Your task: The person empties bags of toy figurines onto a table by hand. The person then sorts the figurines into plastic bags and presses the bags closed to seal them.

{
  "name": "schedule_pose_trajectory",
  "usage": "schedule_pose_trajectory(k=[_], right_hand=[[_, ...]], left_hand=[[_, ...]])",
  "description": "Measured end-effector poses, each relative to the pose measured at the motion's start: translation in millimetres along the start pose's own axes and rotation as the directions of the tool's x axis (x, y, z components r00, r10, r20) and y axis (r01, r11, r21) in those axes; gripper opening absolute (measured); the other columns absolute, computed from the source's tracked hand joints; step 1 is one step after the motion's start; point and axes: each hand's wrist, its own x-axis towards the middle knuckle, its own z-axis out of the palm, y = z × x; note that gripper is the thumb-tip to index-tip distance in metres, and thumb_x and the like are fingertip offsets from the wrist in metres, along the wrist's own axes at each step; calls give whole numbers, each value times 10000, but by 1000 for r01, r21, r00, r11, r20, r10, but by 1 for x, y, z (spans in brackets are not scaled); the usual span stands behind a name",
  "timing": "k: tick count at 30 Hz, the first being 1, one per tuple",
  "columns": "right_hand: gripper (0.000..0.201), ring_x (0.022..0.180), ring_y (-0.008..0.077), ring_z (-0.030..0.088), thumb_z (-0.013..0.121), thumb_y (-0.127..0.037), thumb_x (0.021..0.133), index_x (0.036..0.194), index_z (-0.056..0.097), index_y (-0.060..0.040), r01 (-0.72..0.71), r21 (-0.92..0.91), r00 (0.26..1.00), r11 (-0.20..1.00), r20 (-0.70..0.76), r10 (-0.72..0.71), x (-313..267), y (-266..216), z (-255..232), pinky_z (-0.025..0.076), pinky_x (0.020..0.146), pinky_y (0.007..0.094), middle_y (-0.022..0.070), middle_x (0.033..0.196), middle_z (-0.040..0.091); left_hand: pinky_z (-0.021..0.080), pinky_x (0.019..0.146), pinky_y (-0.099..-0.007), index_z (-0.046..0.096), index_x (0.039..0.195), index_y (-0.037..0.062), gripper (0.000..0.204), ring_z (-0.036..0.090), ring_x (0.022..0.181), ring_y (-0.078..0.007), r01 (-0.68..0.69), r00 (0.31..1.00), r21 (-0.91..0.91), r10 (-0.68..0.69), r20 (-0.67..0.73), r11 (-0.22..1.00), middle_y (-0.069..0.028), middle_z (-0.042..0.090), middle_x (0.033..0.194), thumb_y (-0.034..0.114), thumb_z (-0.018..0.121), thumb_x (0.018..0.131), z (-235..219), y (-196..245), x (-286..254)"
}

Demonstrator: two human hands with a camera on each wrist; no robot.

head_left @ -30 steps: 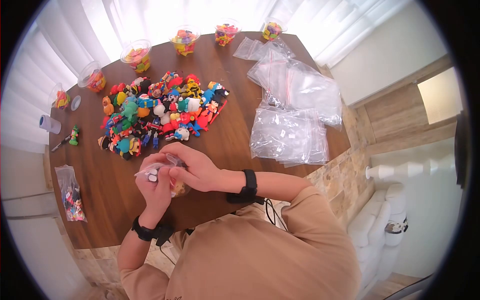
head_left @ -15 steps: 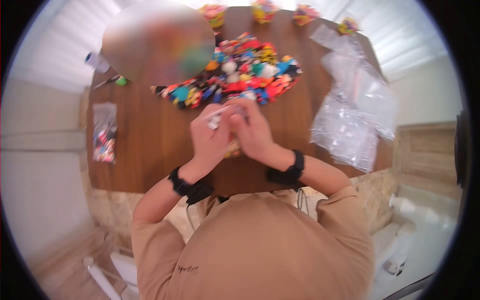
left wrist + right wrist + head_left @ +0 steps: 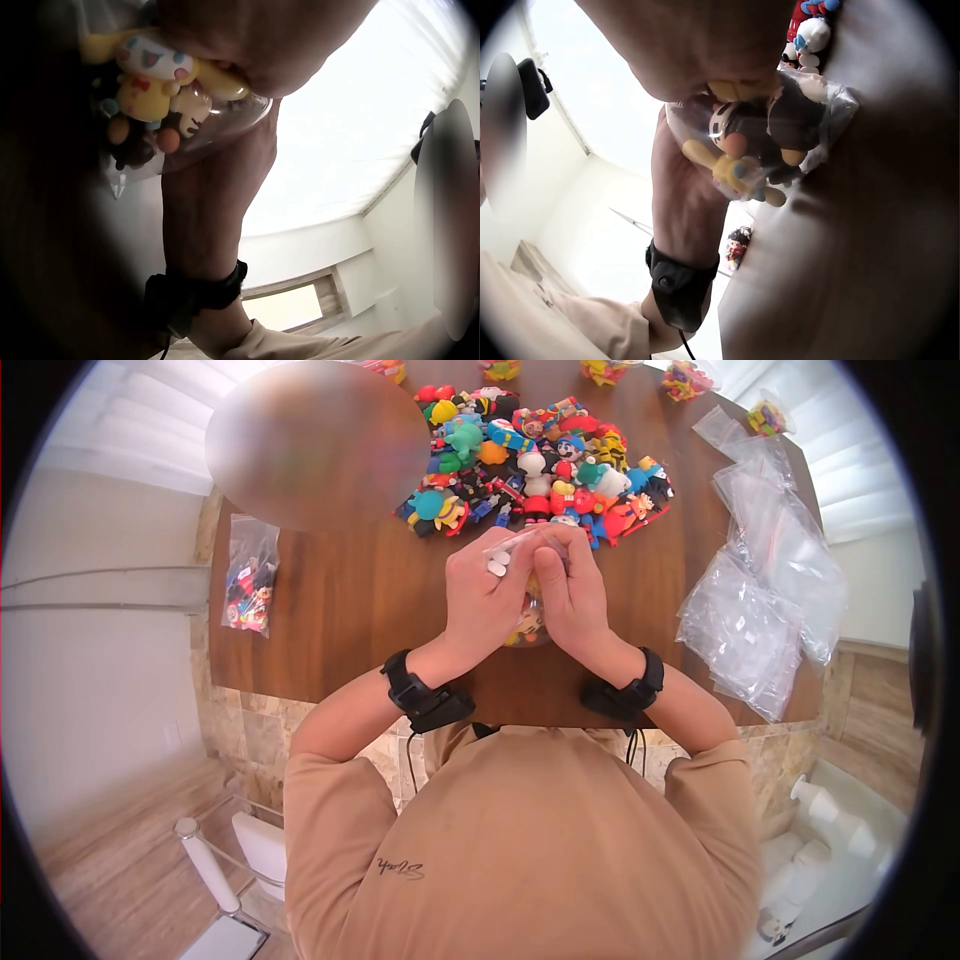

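Both hands grip a clear plastic zip bag (image 3: 527, 628) of small toy figures near the table's front edge. My left hand (image 3: 480, 598) pinches its upper part, and my right hand (image 3: 577, 595) holds the other side, thumb against the top. White spots show on the plastic by the left thumb. In the left wrist view, a yellow figure with a white face (image 3: 150, 64) lies inside against the plastic. From the right wrist, the bag (image 3: 840, 105) hangs below the fingers close over the table, with dark and yellow figures inside. The hands hide much of the bag's mouth.
A heap of colourful toy figures (image 3: 540, 470) spreads beyond the hands. Flat clear bags (image 3: 745, 625) are piled at the right. At the left lies a filled bag (image 3: 250, 580). Cups of colourful pieces (image 3: 688, 378) line the far edge. A blurred oval covers the upper left.
The head view has swung, so the table and hands appear farther right. Both hands keep hold of the bag of figures throughout.
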Motion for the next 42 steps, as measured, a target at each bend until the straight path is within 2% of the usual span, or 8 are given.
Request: schedule_pose_trajectory(k=[10,17,20,26,34,36,40,42], right_hand=[[156,987,116,603,524,-167,1039,1088,578,-29,-243,354,970,903,89,226,11,-19,-7,472,884,280,72,1095,663],[117,1013,191,631,546,-143,1024,1016,567,-28,-363,758,929,542,245,279,27,-63,-3,496,919,339,120,1115,660],[92,1047,203,623,564,-127,1012,992,563,-37,-376,783,926,496,307,218,28,-66,5,483,939,341,124,1107,664],[67,1041,216,645,570,-96,1000,966,573,-39,-418,668,897,616,410,164,41,-62,9,479,950,349,108,1065,675],[166,1031,258,663,548,-90,997,1109,591,24,-305,420,920,855,362,151,44,-73,-64,501,965,398,139,1111,663],[242,1027,257,658,557,-97,984,1191,564,29,-273,383,920,883,373,123,38,-74,-88,498,960,393,147,1144,653],[423,1019,246,644,589,-146,970,1348,483,11,-188,264,955,946,274,114,22,-74,-137,485,951,376,160,1199,640],[461,1039,242,629,589,-147,970,1388,463,1,-157,154,975,976,180,128,16,-83,-159,475,958,372,163,1206,634]], left_hand=[[467,620,-247,678,1028,8,235,550,727,-49,13,998,-149,-5,56,989,2,641,817,210,719,917,-10,0,-2],[430,1027,-332,471,1313,44,849,517,1202,-161,-170,972,-223,200,123,960,-87,515,1349,141,927,603,-47,10,-25],[448,1006,-334,485,1314,42,814,551,1154,-151,-61,994,-260,82,70,964,-92,564,1302,146,910,628,-58,10,-31],[508,904,-295,599,1219,27,578,628,988,-108,246,942,-90,-216,258,965,-29,683,1091,111,863,711,-115,29,-42],[532,805,-294,649,1130,6,457,653,872,-108,400,911,273,-413,-9,875,-47,706,985,162,833,742,-233,27,-32],[534,852,-348,619,1192,-4,517,678,924,-204,296,943,637,-325,-75,712,-102,707,993,159,817,743,-251,29,-21],[520,906,-398,575,1275,11,578,658,1031,-290,309,943,717,-103,-317,625,-151,682,1104,187,795,769,-261,19,-11],[514,935,-391,538,1339,47,607,624,1116,-322,116,892,871,335,-303,477,-155,635,1239,208,771,801,-249,27,-10]])
